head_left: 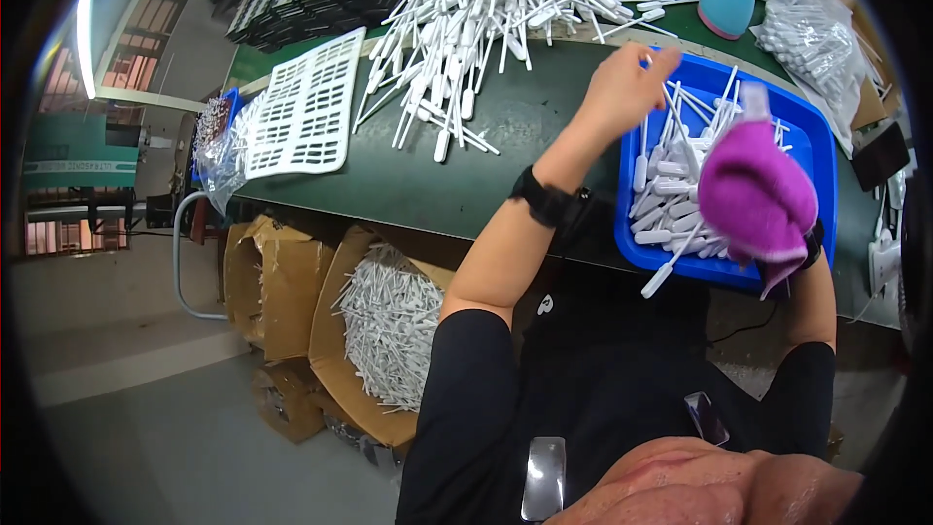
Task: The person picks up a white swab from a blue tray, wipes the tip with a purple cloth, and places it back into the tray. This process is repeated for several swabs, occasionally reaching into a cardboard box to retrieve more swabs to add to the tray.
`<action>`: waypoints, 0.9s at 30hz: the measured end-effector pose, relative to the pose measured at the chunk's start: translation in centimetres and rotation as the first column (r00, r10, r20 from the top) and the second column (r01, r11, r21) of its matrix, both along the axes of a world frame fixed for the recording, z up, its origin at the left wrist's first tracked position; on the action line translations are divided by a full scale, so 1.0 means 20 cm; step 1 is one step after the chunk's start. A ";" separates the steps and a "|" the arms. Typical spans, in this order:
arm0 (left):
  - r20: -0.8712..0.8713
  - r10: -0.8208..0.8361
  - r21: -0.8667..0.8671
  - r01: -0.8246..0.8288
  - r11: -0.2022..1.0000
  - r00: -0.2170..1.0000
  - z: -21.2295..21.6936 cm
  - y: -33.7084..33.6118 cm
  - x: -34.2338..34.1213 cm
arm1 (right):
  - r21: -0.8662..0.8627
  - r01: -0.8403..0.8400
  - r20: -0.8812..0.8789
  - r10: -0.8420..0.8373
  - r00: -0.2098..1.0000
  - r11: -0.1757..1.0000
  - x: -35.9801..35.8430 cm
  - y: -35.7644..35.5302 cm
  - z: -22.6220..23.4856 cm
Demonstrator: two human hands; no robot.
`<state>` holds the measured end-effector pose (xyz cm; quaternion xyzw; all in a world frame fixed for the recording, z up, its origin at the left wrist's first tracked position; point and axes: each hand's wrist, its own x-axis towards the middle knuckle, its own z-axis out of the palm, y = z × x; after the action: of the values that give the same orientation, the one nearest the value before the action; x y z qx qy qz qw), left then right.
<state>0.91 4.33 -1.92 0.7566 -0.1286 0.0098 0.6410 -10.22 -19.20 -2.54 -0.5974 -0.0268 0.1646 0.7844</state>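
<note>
My left hand (632,87) is raised over the far left edge of a blue tray (632,251). Its fingers are bent in, one pointing right; whatever they grip, if anything, does not show. A fuzzy purple cloth or mitt (753,190) covers my right hand above the right part of the tray, hiding the fingers. At its far end a whitish piece (753,102) is smeared by motion. White plastic sticks with broad, flattened handles (671,185) fill the tray's left side. One stick (659,280) hangs over the near rim.
A large heap of the same sticks (505,0) covers the far bench, beside a white slotted panel (306,102). Back right are a blue-and-pink spray bottle (727,0) and a bagged batch (807,34). A stick-filled carton (389,326) stands below the bench's near edge (408,219).
</note>
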 end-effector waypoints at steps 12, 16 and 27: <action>0.511 0.427 0.674 -0.657 0.339 0.745 -0.16 1.00 -0.40 | 0.362 -0.114 -0.022 0.131 0.991 0.925 0.20 0.06 -0.01; 0.430 0.277 0.814 -0.501 0.294 0.860 -0.15 0.96 -0.38 | 0.305 -0.059 -0.036 0.073 0.997 0.951 0.18 0.06 -0.07; -0.354 -0.242 -0.293 0.139 0.946 0.903 0.17 0.25 -0.15 | 0.340 0.128 -0.212 -0.056 0.976 0.932 0.23 0.23 -0.03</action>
<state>-2.10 9.35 1.50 0.6364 -0.0716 -0.1856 0.7453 -5.57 -14.60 -3.05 -0.4289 0.0508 0.1788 0.8840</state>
